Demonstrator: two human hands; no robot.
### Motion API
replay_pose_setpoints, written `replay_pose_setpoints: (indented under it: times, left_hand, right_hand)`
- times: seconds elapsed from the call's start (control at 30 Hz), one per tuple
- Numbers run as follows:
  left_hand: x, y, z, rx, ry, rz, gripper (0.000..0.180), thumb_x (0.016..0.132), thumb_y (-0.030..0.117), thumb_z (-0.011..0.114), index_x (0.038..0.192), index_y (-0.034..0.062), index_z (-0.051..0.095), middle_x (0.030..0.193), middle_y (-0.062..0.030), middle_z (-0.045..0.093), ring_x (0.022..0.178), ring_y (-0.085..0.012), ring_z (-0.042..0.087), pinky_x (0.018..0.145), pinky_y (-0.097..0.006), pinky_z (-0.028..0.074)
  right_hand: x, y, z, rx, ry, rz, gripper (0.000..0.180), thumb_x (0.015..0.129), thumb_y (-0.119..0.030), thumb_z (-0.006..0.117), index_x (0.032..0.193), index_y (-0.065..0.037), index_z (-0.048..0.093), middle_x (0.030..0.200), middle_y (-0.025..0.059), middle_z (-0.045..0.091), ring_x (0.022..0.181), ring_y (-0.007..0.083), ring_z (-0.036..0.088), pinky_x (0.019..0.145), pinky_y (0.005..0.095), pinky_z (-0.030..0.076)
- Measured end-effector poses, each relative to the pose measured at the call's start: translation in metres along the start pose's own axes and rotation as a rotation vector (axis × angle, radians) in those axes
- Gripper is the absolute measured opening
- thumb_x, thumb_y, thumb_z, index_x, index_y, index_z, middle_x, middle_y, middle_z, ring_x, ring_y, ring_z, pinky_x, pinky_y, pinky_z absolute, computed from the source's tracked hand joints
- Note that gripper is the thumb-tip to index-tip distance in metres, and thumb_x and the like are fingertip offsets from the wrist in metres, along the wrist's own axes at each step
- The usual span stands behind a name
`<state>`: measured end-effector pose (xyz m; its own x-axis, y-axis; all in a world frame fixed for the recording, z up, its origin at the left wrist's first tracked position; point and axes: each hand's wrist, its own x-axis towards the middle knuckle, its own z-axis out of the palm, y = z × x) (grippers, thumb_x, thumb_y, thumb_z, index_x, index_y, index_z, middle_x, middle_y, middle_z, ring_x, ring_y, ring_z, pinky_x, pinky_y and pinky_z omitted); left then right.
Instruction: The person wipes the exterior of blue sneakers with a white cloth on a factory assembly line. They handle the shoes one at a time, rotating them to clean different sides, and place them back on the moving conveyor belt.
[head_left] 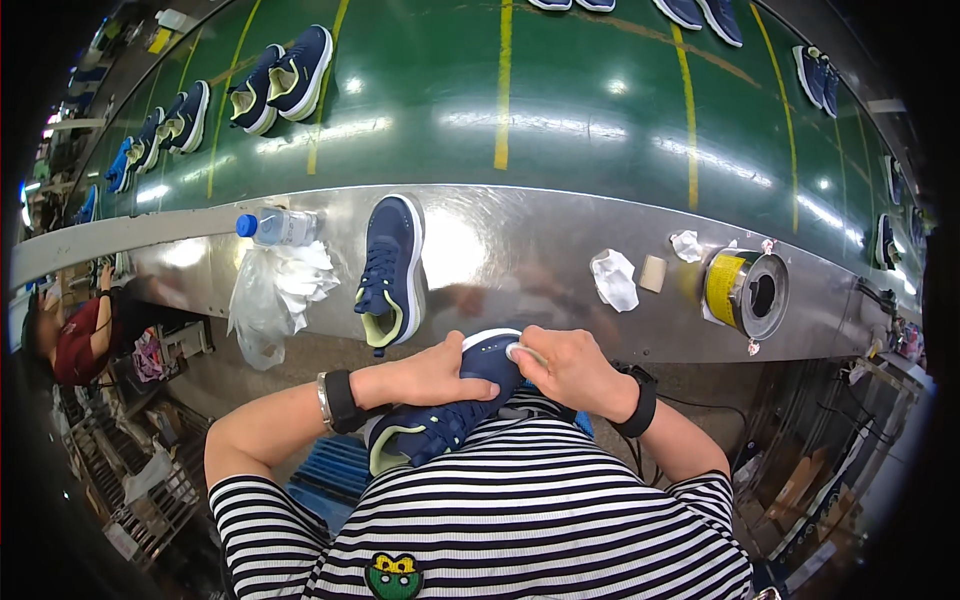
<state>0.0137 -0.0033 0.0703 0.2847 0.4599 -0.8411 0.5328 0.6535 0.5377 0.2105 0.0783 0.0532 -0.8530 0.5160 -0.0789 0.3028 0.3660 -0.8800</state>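
Clasping a navy shoe (452, 415) in left grip (440, 371), white piece (514, 351) in narrow right grip (578, 372).

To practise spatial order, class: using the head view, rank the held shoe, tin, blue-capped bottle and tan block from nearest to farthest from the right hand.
1. Held shoe: just left of the right hand.
2. Tan block: ahead and right, on the metal bench.
3. Tin: farther right.
4. Blue-capped bottle: far left.
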Motion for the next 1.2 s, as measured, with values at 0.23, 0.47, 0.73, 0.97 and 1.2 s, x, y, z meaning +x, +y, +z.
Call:
replay_pose_setpoints:
  times: [0.23, 0.47, 0.73, 0.97, 1.2]
  left_hand:
    - [0.003, 0.001, 0.004, 0.047, -0.033, 0.023, 0.078, 0.073, 0.051, 0.064, 0.104, -0.0153, 0.036, 0.093, -0.0268, 0.054, 0.089, -0.0308, 0.056, 0.077, -0.033, 0.045]
    - [0.002, 0.000, 0.005, 0.044, -0.044, 0.066, 0.078, 0.073, 0.049, 0.064, 0.105, -0.0158, 0.036, 0.094, -0.0267, 0.053, 0.090, -0.0307, 0.055, 0.078, -0.033, 0.044]
    - [0.003, -0.012, 0.011, 0.056, -0.016, 0.097, 0.077, 0.074, 0.049, 0.064, 0.102, -0.0160, 0.036, 0.091, -0.0251, 0.053, 0.086, -0.0305, 0.055, 0.076, -0.033, 0.045]
    - [-0.002, -0.003, 0.002, 0.020, -0.034, 0.039, 0.077, 0.073, 0.051, 0.064, 0.103, -0.0151, 0.037, 0.094, -0.0260, 0.054, 0.089, -0.0296, 0.056, 0.077, -0.032, 0.044]
    - [0.003, -0.016, -0.011, -0.188, 0.121, 0.092, 0.081, 0.072, 0.050, 0.065, 0.106, -0.0172, 0.038, 0.103, -0.0260, 0.052, 0.099, -0.0275, 0.054, 0.082, -0.031, 0.044]
  right_hand:
    - [0.011, -0.005, 0.009, -0.090, 0.032, -0.191, 0.019, 0.081, -0.015, 0.058, 0.068, -0.006, 0.047, 0.056, 0.0087, 0.050, 0.050, 0.0284, 0.052, 0.044, 0.0366, 0.039]
    - [0.008, -0.004, -0.004, -0.133, -0.060, -0.241, 0.020, 0.080, -0.013, 0.059, 0.067, -0.006, 0.046, 0.055, 0.0068, 0.048, 0.049, 0.0261, 0.052, 0.043, 0.0359, 0.039]
    - [0.001, 0.002, -0.010, -0.134, -0.128, -0.279, 0.018, 0.077, -0.013, 0.061, 0.068, -0.007, 0.047, 0.058, 0.0058, 0.048, 0.049, 0.0249, 0.052, 0.043, 0.0354, 0.040]
    - [0.013, 0.000, 0.010, -0.011, -0.002, -0.271, 0.013, 0.080, -0.013, 0.060, 0.076, -0.004, 0.051, 0.061, 0.0085, 0.048, 0.052, 0.0250, 0.050, 0.046, 0.0323, 0.040]
    - [0.042, 0.066, -0.026, 0.175, 0.493, 0.211, 0.011, 0.084, -0.012, 0.056, 0.090, -0.003, 0.057, 0.080, 0.0130, 0.055, 0.071, 0.0241, 0.056, 0.062, 0.0315, 0.044]
